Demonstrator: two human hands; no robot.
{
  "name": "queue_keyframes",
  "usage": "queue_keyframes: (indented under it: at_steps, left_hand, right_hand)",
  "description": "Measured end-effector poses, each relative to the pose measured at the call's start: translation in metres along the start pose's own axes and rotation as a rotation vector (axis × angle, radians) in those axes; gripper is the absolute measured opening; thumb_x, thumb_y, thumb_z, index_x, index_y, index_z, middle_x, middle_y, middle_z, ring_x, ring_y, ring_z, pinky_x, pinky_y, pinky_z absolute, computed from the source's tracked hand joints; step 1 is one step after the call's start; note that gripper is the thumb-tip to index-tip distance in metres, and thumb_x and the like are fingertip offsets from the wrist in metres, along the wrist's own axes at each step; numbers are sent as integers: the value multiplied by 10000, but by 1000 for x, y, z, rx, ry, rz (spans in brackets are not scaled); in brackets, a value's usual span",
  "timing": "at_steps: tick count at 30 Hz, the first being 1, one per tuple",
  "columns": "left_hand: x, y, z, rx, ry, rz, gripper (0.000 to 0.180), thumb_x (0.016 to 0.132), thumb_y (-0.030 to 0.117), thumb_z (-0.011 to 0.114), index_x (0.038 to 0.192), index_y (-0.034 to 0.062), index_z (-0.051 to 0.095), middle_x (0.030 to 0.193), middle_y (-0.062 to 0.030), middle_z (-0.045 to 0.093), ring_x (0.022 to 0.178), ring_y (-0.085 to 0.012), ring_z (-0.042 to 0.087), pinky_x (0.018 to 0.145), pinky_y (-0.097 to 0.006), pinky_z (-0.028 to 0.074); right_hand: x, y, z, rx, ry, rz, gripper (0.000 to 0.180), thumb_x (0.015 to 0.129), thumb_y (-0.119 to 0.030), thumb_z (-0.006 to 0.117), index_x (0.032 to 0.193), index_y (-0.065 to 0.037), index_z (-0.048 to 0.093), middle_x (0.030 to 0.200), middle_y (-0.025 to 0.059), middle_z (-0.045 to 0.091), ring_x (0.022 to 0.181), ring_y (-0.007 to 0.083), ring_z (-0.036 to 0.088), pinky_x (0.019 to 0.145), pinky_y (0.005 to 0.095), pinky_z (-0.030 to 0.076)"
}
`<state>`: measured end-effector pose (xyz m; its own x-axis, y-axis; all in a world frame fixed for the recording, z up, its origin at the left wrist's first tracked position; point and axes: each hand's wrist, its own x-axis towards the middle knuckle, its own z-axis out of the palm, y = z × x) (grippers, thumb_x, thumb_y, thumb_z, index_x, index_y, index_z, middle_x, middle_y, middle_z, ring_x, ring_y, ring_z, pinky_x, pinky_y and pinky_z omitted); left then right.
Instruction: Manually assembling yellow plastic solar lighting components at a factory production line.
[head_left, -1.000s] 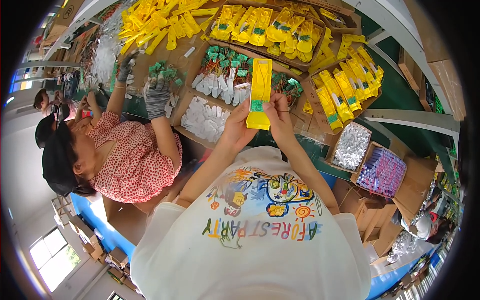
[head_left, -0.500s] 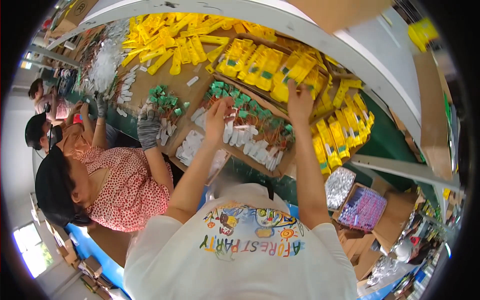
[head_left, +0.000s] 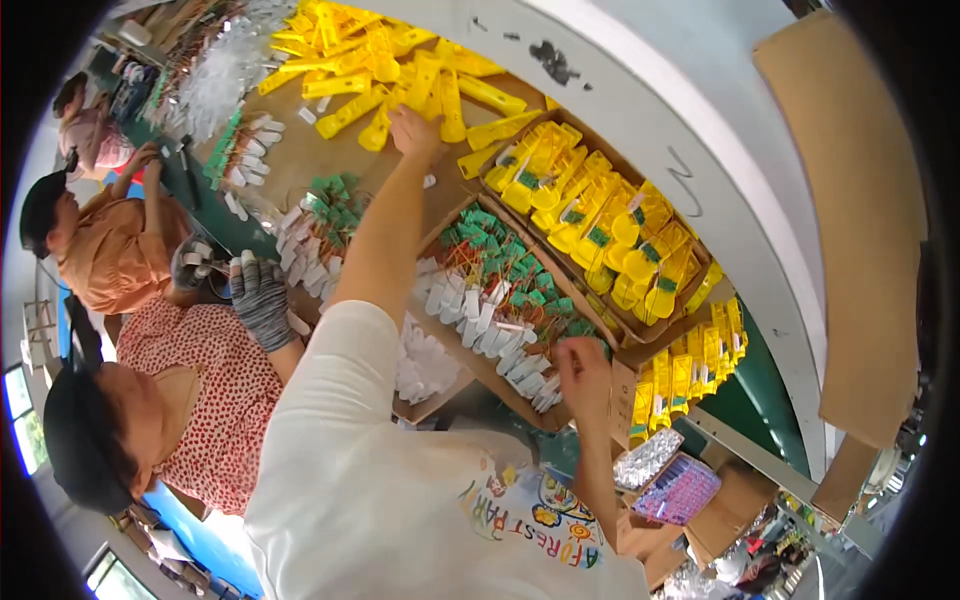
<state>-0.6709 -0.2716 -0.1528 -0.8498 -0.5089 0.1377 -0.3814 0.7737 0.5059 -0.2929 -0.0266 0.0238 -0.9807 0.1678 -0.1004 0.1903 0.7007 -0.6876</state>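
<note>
My left hand [head_left: 416, 136] reaches over the far pile, its fingers bent onto a yellow plastic casing [head_left: 375, 130]. The casing is long with a rounded end. My right hand [head_left: 583, 378] is curled, fingertips together, at the right end of a cardboard box [head_left: 440, 228]. Anything in its fingers is too small to make out. That box holds green circuit boards [head_left: 500, 250] with thin wires and white plastic pieces [head_left: 465, 312]. Behind it, a second box [head_left: 600, 290] is filled with rows of yellow casings [head_left: 570, 205], some with green boards in them.
More filled yellow casings [head_left: 690, 365] stand at the right. A white beam [head_left: 640, 90] crosses behind the boxes. A co-worker's gloved hand [head_left: 262, 300] is close on my left, beside loose wired boards [head_left: 325, 215]. A tray of white pieces [head_left: 425, 365] is near my body.
My left hand has moved from the wired boards up to the yellow pile. My right hand has left the casings box and come nearer to me. The view has turned.
</note>
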Motion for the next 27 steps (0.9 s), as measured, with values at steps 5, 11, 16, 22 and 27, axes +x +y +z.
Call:
queue_keyframes:
  at_steps: [5,11,16,22,27]
  left_hand:
    - [-8,-22,-8,-225,-371,97,722,612,450,799,1077,-24,517,1008,-203,607,918,-312,608,778,-383,494]
    - [-48,-71,-53,-208,-333,168,425,665,355,732,911,30,610,879,-168,645,818,-306,626,726,-397,497]
    - [-102,-83,-120,84,10,541,395,661,310,722,936,47,617,905,-154,645,829,-328,617,734,-403,498]
    - [-174,-61,-234,-230,-120,529,328,664,194,719,928,41,599,900,-149,629,799,-306,613,707,-353,500]
    - [-268,-39,-337,-628,-590,631,382,651,112,731,985,19,572,863,-89,605,753,-170,582,691,-274,481]
  right_hand:
    - [-21,26,25,-45,-186,-22,96,845,-152,577,886,-73,613,875,123,592,726,318,593,643,373,477]
    - [12,20,39,-28,-242,-101,112,852,-135,576,907,-44,613,821,126,567,699,280,580,599,330,471]
    - [15,11,38,13,-99,-301,103,848,-123,583,922,-55,607,887,113,566,779,274,573,613,337,463]
    - [-6,-17,11,-219,236,-501,498,795,-202,659,1232,-60,467,1244,154,463,1163,361,418,966,442,339]
    - [-54,-20,11,-177,28,-604,603,787,-243,670,1291,-45,404,1337,173,391,1240,379,346,992,473,299]
